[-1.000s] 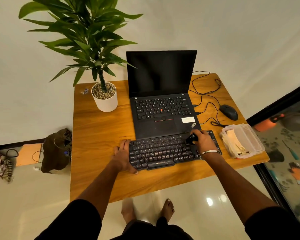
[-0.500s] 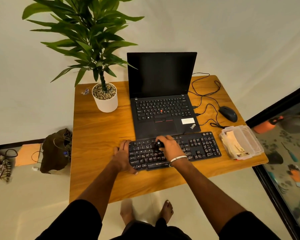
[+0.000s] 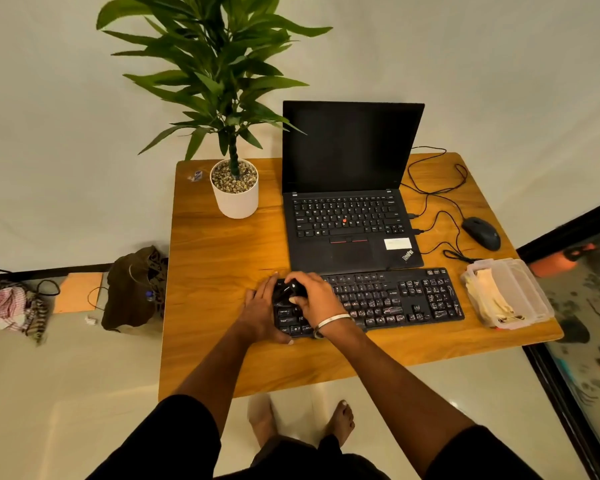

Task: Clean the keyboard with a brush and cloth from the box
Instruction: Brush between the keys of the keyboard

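A black keyboard (image 3: pixel 395 299) lies on the wooden table (image 3: pixel 222 258) in front of a laptop. My right hand (image 3: pixel 314 296) grips a small black brush (image 3: pixel 290 291) over the keyboard's left end. My left hand (image 3: pixel 262 311) rests flat at the keyboard's left edge, thumb at its front corner. A clear plastic box (image 3: pixel 520 289) stands at the right of the keyboard with a pale cloth (image 3: pixel 490 296) inside. The brush's bristles are hidden under my fingers.
An open black laptop (image 3: pixel 347 209) sits behind the keyboard. A black mouse (image 3: pixel 482 233) and its cables lie at the back right. A white potted plant (image 3: pixel 234 188) stands at the back left. Bags lie on the floor at the left.
My right hand has swept the brush leftward along the keyboard, from its right end to its left end. My left hand has stayed at the left edge.
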